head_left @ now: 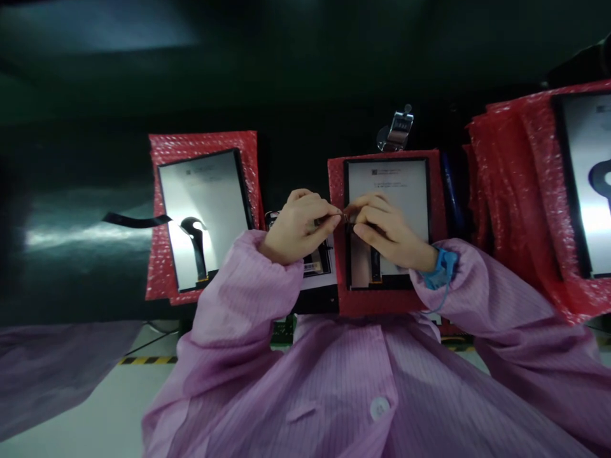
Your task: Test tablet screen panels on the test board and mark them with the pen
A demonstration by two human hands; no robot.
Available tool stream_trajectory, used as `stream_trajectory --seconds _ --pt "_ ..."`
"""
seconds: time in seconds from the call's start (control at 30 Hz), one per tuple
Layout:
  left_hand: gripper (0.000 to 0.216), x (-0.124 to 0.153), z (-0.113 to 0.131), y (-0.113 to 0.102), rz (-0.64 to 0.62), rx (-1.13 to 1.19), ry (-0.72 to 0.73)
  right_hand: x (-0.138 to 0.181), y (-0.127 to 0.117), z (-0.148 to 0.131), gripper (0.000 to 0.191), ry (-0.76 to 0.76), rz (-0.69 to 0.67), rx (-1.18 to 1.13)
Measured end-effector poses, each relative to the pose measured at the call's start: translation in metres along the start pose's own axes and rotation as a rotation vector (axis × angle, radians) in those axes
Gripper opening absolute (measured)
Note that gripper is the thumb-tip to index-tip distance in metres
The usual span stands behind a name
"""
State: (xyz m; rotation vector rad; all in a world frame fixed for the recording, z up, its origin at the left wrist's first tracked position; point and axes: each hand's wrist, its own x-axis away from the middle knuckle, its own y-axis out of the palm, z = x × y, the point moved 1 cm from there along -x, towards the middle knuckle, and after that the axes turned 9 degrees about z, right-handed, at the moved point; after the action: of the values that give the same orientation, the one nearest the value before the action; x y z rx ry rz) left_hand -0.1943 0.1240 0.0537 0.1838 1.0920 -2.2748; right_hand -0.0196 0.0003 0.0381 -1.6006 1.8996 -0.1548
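My left hand (298,224) and my right hand (386,230) meet fingertip to fingertip above a screen panel (387,191) that lies on red bubble wrap (337,191). Both hands are pinched on a small dark part (345,217) between them, too small to name. A blue wrist strap (443,267) circles my right wrist. Pink striped sleeves cover both arms.
A second screen panel (205,216) with a black flex cable lies on red bubble wrap at the left. A stack of red-wrapped panels (548,191) sits at the right. A metal hand counter (399,130) stands behind the middle panel. The bench surface is dark.
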Motion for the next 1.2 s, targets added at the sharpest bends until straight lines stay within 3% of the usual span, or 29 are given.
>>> stream_trajectory --seconds 0.4,1.2 --pt "0.022 -0.0037 0.0088 -0.0004 -0.124 -0.048 -0.032 -0.0019 0.001 0.0012 0.02 -0.104 0.015 0.107" --pt "0.023 -0.0027 0.0085 0.0004 -0.13 -0.042 0.032 -0.002 0.0024 0.0023 0.02 -0.084 -0.024 0.099"
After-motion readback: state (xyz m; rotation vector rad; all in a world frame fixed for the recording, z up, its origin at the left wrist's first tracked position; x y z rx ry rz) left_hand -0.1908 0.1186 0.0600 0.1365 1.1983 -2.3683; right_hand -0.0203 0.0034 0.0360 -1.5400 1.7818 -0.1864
